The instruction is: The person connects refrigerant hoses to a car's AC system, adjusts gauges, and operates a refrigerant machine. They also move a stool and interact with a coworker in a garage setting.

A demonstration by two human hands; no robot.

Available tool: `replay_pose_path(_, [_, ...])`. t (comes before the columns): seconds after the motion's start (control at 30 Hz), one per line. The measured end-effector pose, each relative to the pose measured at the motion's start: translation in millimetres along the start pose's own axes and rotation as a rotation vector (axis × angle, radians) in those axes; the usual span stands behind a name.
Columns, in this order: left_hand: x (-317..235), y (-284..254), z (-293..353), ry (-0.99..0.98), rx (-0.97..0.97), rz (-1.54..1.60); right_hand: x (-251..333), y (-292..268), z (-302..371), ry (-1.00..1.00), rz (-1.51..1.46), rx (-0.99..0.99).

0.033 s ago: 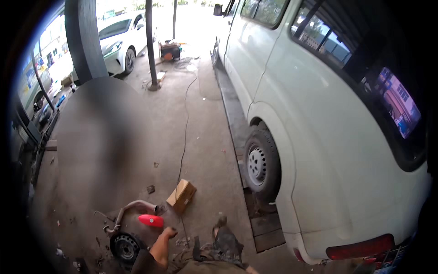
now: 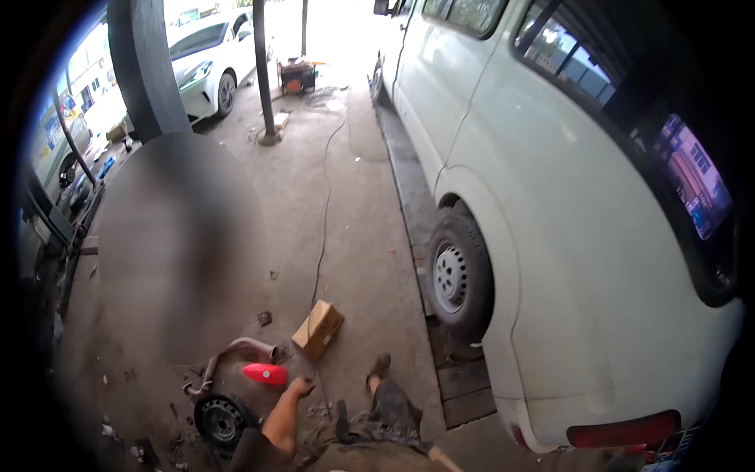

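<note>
My left hand [image 2: 301,386] is held low in front of me, its fingers curled closed; whatever they may hold is hidden. Just left of it in the picture is a smooth red object [image 2: 265,374], oval with a small pale spot, its kind unclear. A bent exhaust pipe [image 2: 211,372] lies beyond, and a dark steel wheel [image 2: 221,419] rests nearer, left of my forearm. Ahead of the hand sits a brown cardboard box [image 2: 318,329]. A skin-coloured strip, possibly my right forearm, shows at the bottom edge; no right hand can be made out.
A pale van [image 2: 503,204] stands along the right, its rear wheel [image 2: 456,275] beside a floor channel. A black cable [image 2: 324,212] runs from the box toward a generator-like machine [image 2: 298,76]. Posts [image 2: 262,63] and a white car [image 2: 208,59] stand farther off. A grey blur covers part of the left.
The whole view has shifted slightly, so the box, wheel and van sit a little farther right. My left hand stays beside the red object, its fingers still curled.
</note>
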State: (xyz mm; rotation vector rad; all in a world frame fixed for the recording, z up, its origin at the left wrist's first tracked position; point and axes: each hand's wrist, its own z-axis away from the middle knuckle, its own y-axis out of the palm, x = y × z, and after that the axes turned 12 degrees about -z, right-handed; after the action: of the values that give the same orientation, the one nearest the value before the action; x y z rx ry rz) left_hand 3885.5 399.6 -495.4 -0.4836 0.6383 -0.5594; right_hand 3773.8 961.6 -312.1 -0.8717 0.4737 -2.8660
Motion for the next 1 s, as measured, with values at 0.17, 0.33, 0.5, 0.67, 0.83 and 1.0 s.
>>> replay_pose_path(0.17, [-131.0,-188.5,-20.5,0.19,-0.289,0.235,33.7,84.3,-26.0,0.192,0.15,0.106])
replay_pose_path(0.33, [-96.1,-274.1,-97.5,-0.025,-0.489,0.469,128.4,174.7,-70.2,0.306,0.327,0.177])
replay_pose_path(0.5, [-18.3,-252.5,-87.4,-0.355,-0.604,0.532,285.8,272.6,-124.4,0.327,0.326,0.105])
replay_pose_path(0.67, [17.3,-210.5,-73.5,-0.843,-0.1,0.503,459.8,392.0,-143.6,0.327,0.15,0.084])
replay_pose_path(0.83, [23.9,-288.5,-159.2,-0.863,0.093,0.54,556.6,487.8,-244.6,0.352,0.145,0.245])
replay_pose_path(1.0, [6.2,-614.9,-369.8,-0.523,-0.61,0.545,664.6,623.1,-204.5,0.358,0.408,0.023])
